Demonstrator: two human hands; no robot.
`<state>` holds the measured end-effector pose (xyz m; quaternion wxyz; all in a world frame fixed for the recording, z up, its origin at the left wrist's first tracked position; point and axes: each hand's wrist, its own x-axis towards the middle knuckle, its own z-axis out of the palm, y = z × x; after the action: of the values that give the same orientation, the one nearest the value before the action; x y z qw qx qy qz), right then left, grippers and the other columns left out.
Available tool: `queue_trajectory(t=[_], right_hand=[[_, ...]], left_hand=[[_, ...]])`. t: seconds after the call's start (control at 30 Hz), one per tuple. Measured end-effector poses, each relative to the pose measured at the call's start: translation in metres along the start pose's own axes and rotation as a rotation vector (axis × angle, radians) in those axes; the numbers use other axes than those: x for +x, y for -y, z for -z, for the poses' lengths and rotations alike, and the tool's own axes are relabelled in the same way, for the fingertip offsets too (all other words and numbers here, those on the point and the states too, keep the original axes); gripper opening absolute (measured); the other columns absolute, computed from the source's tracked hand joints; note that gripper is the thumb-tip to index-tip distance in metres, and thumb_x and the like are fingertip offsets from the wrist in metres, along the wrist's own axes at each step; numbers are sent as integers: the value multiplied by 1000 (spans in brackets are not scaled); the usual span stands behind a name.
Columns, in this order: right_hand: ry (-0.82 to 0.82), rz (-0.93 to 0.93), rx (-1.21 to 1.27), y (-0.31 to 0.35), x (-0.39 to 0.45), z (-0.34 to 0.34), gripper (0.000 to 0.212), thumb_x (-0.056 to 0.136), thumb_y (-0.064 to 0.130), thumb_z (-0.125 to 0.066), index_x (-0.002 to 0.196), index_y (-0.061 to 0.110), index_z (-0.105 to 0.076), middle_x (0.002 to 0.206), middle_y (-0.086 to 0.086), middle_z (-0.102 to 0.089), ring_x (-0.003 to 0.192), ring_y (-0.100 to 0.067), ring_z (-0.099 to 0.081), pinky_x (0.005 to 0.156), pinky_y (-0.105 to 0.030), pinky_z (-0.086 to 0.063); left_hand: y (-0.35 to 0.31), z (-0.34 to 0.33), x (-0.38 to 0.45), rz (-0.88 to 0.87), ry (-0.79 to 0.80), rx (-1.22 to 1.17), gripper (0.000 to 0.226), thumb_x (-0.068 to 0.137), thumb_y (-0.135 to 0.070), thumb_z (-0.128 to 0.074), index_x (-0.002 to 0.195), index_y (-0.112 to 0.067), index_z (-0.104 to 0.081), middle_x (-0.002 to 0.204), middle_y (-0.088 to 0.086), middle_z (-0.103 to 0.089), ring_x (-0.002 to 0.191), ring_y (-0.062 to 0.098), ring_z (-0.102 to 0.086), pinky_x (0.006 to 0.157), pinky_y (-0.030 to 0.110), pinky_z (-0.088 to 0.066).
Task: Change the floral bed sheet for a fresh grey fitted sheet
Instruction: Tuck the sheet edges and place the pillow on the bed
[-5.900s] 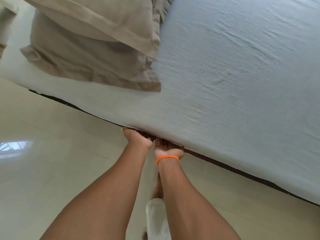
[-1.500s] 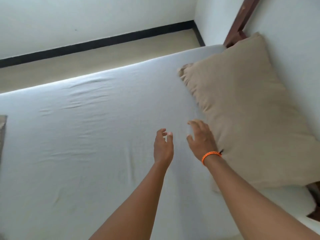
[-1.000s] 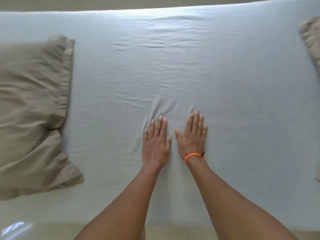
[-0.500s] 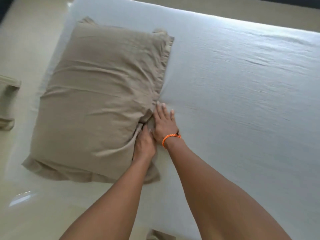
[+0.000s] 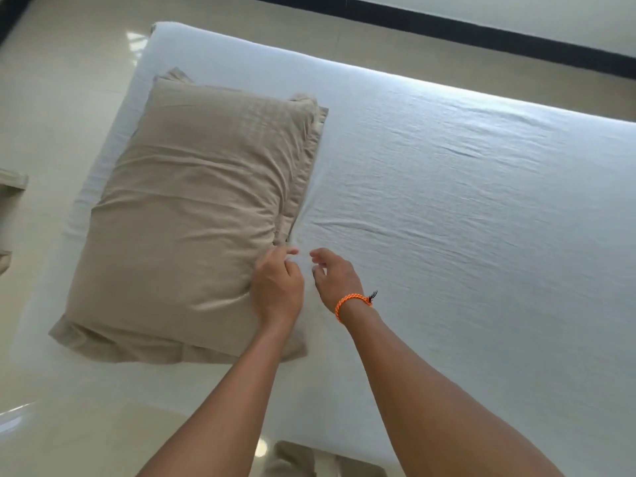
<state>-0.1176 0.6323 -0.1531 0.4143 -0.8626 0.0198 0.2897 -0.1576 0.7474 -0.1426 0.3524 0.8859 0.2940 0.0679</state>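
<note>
The grey fitted sheet [image 5: 447, 208] lies stretched over the mattress with light wrinkles. A beige pillow [image 5: 192, 218] lies flat on its left end. My left hand [image 5: 278, 287] hovers at the pillow's right edge, fingers loosely curled and holding nothing. My right hand [image 5: 335, 277], with an orange bracelet on the wrist, is just beside it over the bare sheet, fingers relaxed and spread. The two hands are a small gap apart. No floral sheet is in view.
Glossy cream floor tiles [image 5: 62, 80] surround the bed. A beige cloth [image 5: 10, 180] shows at the left edge and another piece of beige cloth [image 5: 292, 459] lies on the floor near the bed's near side. A black skirting board [image 5: 481, 32] runs along the far wall.
My hands pressed flat on the sheet's middle, then moved left to the pillow's right edge. Now both have lifted off it and drawn slightly apart.
</note>
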Motion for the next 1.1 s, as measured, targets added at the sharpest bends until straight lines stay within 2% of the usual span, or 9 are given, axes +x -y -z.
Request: queue_trajectory(t=[0.1, 0.23, 0.33, 0.4, 0.5, 0.6, 0.7, 0.83, 1.1], right_hand=[[-36, -30, 84, 26, 4, -10, 29, 103, 20, -51, 128, 24, -66, 118, 5, -69, 109, -14, -65, 98, -37, -54], [6, -50, 268, 76, 25, -47, 38, 104, 36, -55, 139, 21, -58, 128, 4, -63, 119, -15, -58, 107, -36, -47], [-10, -130, 445, 117, 45, -77, 61, 99, 56, -60, 148, 23, -43, 136, 6, -51, 128, -13, -48, 110, -30, -36], [-38, -208, 455, 138, 56, -89, 94, 91, 66, -64, 162, 17, -27, 160, 0, -41, 148, -21, -39, 121, -38, -32], [-80, -331, 373, 153, 76, -106, 110, 78, 72, -72, 158, 13, -25, 159, -10, -42, 144, -32, -44, 117, -48, -38], [-126, -380, 382, 159, 84, -110, 103, 73, 67, -80, 146, 12, -33, 150, -8, -48, 135, -31, -51, 108, -43, -43], [-131, -373, 406, 163, 85, -106, 98, 77, 57, -85, 147, 13, -33, 150, -6, -48, 135, -29, -51, 99, -33, -38], [-240, -284, 510, 164, 77, -97, 107, 74, 51, -88, 158, 23, -28, 150, 0, -50, 136, -24, -51, 105, -31, -39], [-428, -68, 537, 150, 48, -16, 70, 65, 52, -92, 120, 27, -58, 108, 15, -68, 102, -12, -67, 92, -34, -54]], left_hand=[[6, 33, 41, -86, -146, -10, 32, 82, -1, -56, 101, -18, -76, 103, 0, -76, 98, 31, -65, 88, 39, -45], [39, 76, 97, 9, -271, 178, 36, 81, -17, -69, 117, -21, -69, 128, 4, -67, 115, 34, -59, 96, 42, -41], [75, 105, 136, 203, -255, 213, 68, 75, -41, -87, 135, -20, -59, 149, 4, -54, 135, 34, -50, 108, 43, -35], [93, 121, 158, 272, -222, 223, 95, 66, -59, -89, 144, -20, -51, 159, 5, -45, 146, 32, -40, 117, 46, -29], [115, 139, 187, 348, -184, 266, 119, 62, -79, -80, 156, -21, -37, 170, 8, -30, 157, 31, -25, 124, 56, -19], [131, 158, 213, 548, -98, 273, 128, 71, -92, -62, 163, -13, -22, 168, 17, -34, 158, 36, -25, 126, 63, -6], [134, 175, 228, 700, -8, 214, 118, 74, -98, -48, 152, -9, -41, 150, 18, -56, 144, 39, -47, 121, 64, -16], [110, 186, 228, 574, -78, 173, 99, 79, -94, -48, 135, -14, -65, 139, 15, -65, 132, 37, -57, 114, 54, -32], [23, 179, 188, 448, -273, 77, 94, 74, -93, -53, 121, -13, -69, 128, 13, -71, 122, 40, -63, 109, 55, -46]])
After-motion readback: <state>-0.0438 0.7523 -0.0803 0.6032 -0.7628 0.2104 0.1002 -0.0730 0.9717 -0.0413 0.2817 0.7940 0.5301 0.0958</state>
